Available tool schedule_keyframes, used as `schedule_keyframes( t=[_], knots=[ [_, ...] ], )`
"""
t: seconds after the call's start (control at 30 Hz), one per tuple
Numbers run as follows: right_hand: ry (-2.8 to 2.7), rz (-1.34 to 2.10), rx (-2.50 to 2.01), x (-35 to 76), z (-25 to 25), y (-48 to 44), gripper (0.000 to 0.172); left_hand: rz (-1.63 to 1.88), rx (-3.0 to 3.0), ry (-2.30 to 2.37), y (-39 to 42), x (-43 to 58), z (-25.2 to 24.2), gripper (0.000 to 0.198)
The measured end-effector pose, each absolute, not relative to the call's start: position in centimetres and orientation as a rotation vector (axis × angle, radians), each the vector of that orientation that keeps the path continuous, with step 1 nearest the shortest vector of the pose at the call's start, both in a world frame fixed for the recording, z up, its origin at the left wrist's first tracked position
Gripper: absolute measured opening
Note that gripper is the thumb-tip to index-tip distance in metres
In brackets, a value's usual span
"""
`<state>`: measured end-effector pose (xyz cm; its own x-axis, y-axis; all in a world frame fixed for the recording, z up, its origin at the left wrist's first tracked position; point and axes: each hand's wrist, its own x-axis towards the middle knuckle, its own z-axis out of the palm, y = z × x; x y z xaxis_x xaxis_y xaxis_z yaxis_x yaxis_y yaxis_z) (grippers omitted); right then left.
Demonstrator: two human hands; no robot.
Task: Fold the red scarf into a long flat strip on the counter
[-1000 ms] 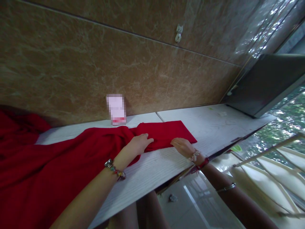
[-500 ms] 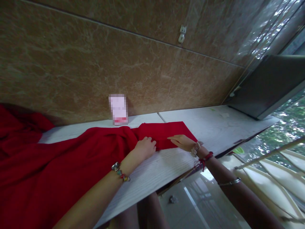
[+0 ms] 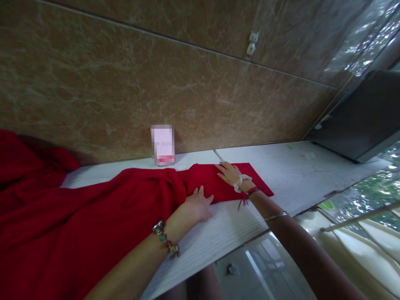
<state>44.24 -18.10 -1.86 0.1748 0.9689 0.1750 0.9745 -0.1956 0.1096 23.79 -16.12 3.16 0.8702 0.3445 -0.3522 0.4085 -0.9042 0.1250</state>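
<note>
Red cloth [image 3: 118,208] spreads over the left of a white wood-grain board [image 3: 281,166], bunched in folds on the left and lying as a flat strip on the right. My left hand [image 3: 200,204] rests at the near edge of the strip, fingers apart, their tips touching the fabric. On the far side of the strip lies my right hand [image 3: 230,173], flat with its fingers spread on the cloth. Neither hand grips anything. The right end of the strip slants to a point beyond my right wrist.
A blurred pink-and-white card or box [image 3: 163,145] leans against the brown marbled wall [image 3: 125,83] behind the board. A dark panel [image 3: 362,116] stands at the board's right end. Below the near edge are a shiny floor [image 3: 256,266] and a pale railing [image 3: 368,250].
My right hand has moved left and away from me across the strip, its fingers now spread. My left hand has shifted slightly nearer, fingers opening. The view has turned a little left.
</note>
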Motion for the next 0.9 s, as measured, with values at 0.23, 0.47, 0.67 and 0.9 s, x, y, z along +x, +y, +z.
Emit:
schedule_keyframes(
  t=[0.23,0.47,0.67,0.9],
  knots=[
    [-2.443,-0.038,-1.899,41.7,-1.5,-16.8,0.047,-0.558,2.755,0.704,-16.1,23.9,3.5,0.071],
    [-2.209,-0.012,-2.259,43.4,-1.1,-13.0,0.044,-0.573,2.727,0.712,-15.9,23.8,3.6,0.081],
    [-2.327,0.025,-1.944,42.2,-1.3,-13.9,0.048,-0.655,2.740,0.691,-16.2,23.9,4.6,0.078],
    [-2.201,0.078,-2.090,44.1,-2.5,-14.3,0.045,-0.679,2.690,0.764,-16.2,23.9,4.8,0.080]
  ],
)
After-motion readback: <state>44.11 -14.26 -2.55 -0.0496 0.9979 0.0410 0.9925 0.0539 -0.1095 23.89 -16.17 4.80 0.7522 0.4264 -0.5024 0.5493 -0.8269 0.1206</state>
